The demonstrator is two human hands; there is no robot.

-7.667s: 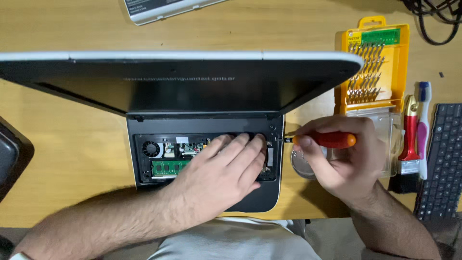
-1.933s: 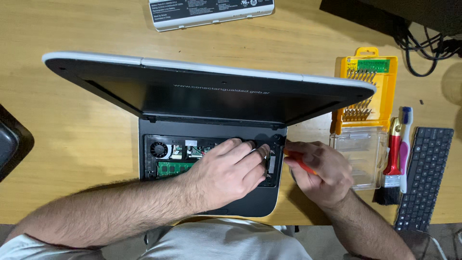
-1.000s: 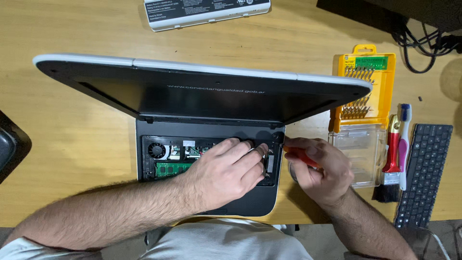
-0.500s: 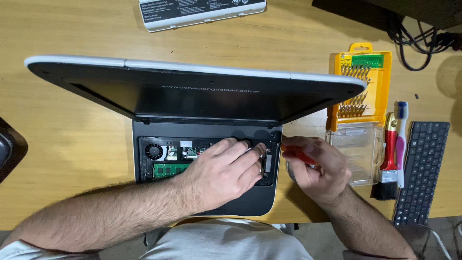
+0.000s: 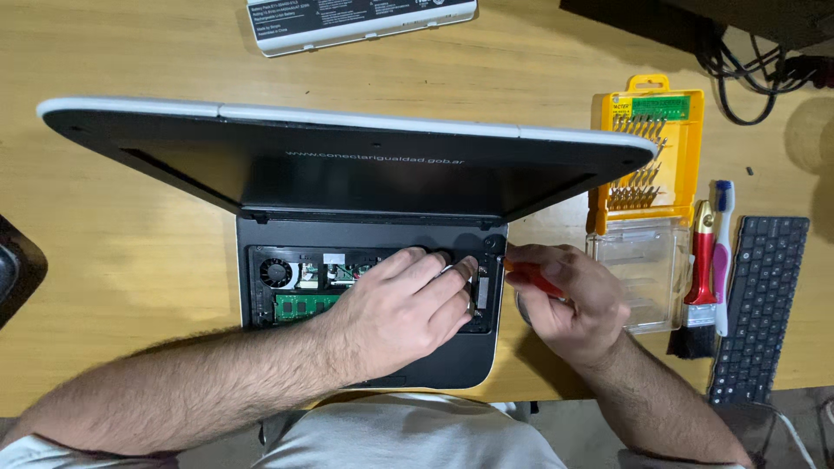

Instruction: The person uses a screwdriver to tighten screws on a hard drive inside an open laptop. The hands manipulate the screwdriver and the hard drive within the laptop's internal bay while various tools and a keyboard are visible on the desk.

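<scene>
Seen from above, a person is working on a small opened-up laptop point(image 5: 365, 243) that is sitting on a wooden tabletop point(image 5: 130, 260), its lid tilted up toward the camera. The keyboard panel is off, exposing a fan point(image 5: 276, 273) and a green memory board point(image 5: 300, 306) inside the base. The left hand point(image 5: 400, 317) is lying flat over the right half of the open bay, fingers spread and pressing down, gripping nothing. The right hand point(image 5: 573, 304) is wrapping its grip tightly around a red-handled screwdriver point(image 5: 537, 280), the tip pointing at the laptop's right edge beside the hinge. Just to the right, a yellow case of screwdriver bits point(image 5: 647, 148) is lying open, with its clear lid point(image 5: 638, 274) folded down. Farther right are lying a red-handled brush point(image 5: 699, 287) and a loose black keyboard point(image 5: 760, 304). A white battery pack point(image 5: 360, 17) is lying near the top edge.
</scene>
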